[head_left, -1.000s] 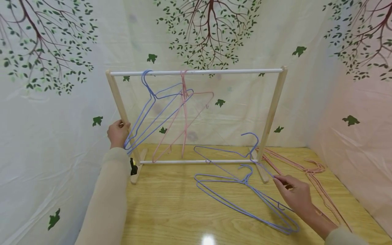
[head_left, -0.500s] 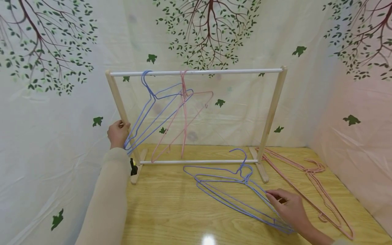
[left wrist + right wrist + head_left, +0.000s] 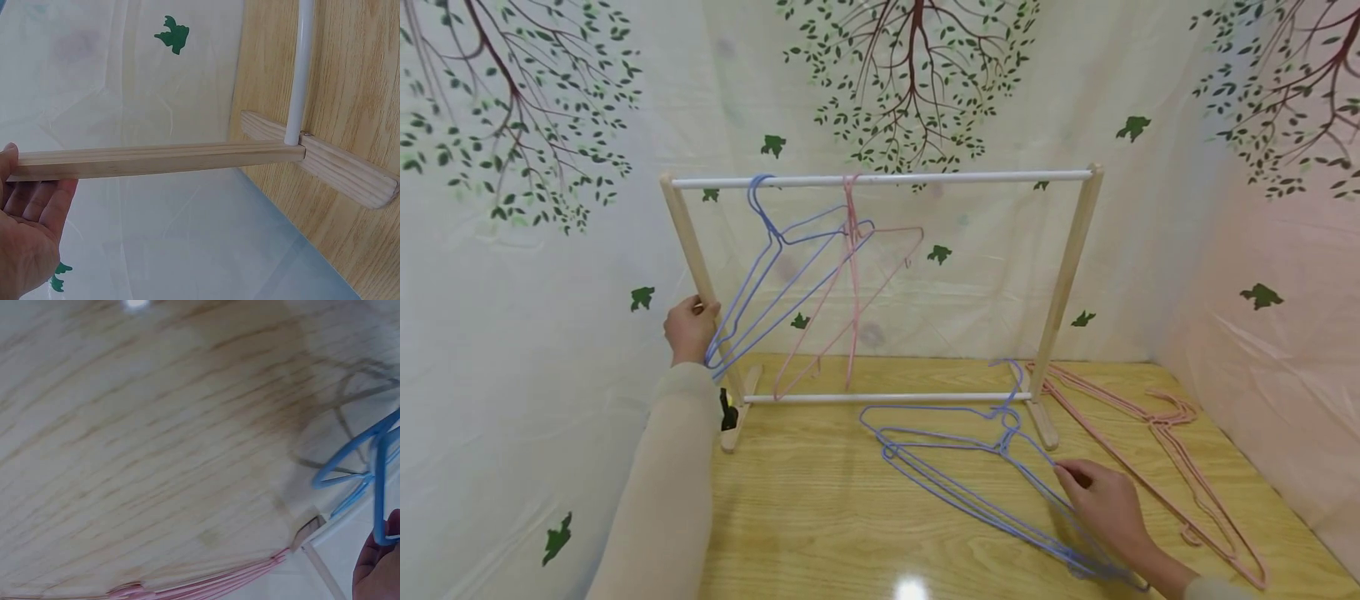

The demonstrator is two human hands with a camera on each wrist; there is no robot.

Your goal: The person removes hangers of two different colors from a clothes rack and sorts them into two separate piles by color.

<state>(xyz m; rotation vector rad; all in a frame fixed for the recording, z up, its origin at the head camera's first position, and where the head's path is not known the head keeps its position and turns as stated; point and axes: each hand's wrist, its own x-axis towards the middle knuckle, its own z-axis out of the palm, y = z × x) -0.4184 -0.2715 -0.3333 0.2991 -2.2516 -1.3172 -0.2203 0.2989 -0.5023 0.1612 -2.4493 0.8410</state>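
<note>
At the left of the head view, my left hand (image 3: 689,330) grips the upright wooden post (image 3: 156,159) of a clothes rack, thumb on one side and fingers on the other. My right hand (image 3: 1103,502) pinches a blue wire hanger (image 3: 936,407) by its right shoulder, low over the table. This hanger overlaps other blue hangers (image 3: 938,432) in the head view, its hook pointing up near the rack's right foot. In the right wrist view only part of my right hand (image 3: 379,565) shows, at the lower right, beside blue hanger wire (image 3: 379,487).
From the rack's white top rail (image 3: 970,177) hang blue hangers (image 3: 767,225) at the left and pink hangers (image 3: 851,242) nearer the middle. Several pink hangers (image 3: 1165,425) lie on the wooden table (image 3: 820,517) at the right. A small black object (image 3: 727,412) sits by the rack's left foot.
My right hand has lowered the blue hanger toward the other blue hangers on the table. Its hook first moved left, then back to the right. My left hand has stayed on the post.
</note>
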